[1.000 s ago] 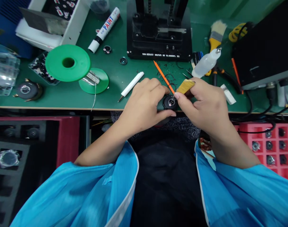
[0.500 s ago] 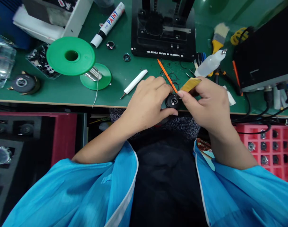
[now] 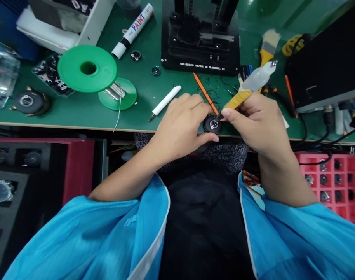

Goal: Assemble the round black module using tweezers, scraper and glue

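At the table's front edge, my left hand (image 3: 185,122) grips a small black round part (image 3: 211,125) between thumb and fingers. The part's upper face has a silvery ring with pin-like dots in its middle. My right hand (image 3: 259,120) pinches a flat yellow tool with a dark tip (image 3: 237,100); the tip meets the part's face or hovers just over it, I cannot tell which. Beyond the part lies an orange stick (image 3: 206,93), its near end close to the tool tip. A white pen-like tool with a thin metal tip (image 3: 166,102) rests left of my left hand.
A green solder spool (image 3: 87,70), a paint marker (image 3: 133,31) and small black rings (image 3: 155,70) lie to the left. A black fixture (image 3: 200,46) stands behind. Toward the right are a clear bottle (image 3: 259,76), a brush (image 3: 268,44), a black box (image 3: 326,58) and a pink tray (image 3: 345,167).
My right hand has tilted the yellow tool, so more of its length shows and its dark tip is visible at the round part. My left hand has hardly moved.
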Action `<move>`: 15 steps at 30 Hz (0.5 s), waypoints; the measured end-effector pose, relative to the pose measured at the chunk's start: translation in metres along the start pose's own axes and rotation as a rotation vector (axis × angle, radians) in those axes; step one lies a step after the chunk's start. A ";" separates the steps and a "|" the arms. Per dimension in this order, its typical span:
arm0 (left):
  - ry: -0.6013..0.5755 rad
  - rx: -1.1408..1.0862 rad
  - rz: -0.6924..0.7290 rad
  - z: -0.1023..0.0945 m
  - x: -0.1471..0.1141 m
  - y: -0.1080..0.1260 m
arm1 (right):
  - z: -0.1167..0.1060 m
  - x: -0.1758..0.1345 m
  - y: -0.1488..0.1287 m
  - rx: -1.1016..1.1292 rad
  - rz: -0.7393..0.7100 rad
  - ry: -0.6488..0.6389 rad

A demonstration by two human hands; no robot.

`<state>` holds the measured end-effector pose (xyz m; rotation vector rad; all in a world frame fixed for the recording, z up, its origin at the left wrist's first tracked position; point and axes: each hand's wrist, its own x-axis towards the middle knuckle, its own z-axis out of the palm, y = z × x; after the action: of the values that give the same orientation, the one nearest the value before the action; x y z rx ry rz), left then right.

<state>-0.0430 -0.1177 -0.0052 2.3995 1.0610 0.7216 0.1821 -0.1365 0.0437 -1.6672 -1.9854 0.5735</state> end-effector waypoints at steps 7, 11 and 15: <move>-0.034 0.057 -0.021 -0.004 0.000 0.003 | 0.000 0.004 0.010 0.181 -0.052 0.007; -0.054 0.087 -0.024 -0.007 -0.001 0.006 | 0.003 0.001 0.015 0.273 -0.059 0.030; -0.045 0.092 -0.026 -0.006 -0.001 0.006 | 0.007 -0.003 0.013 0.310 -0.022 0.075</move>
<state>-0.0439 -0.1210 0.0025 2.4618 1.1275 0.6201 0.1885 -0.1374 0.0296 -1.4543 -1.7567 0.7565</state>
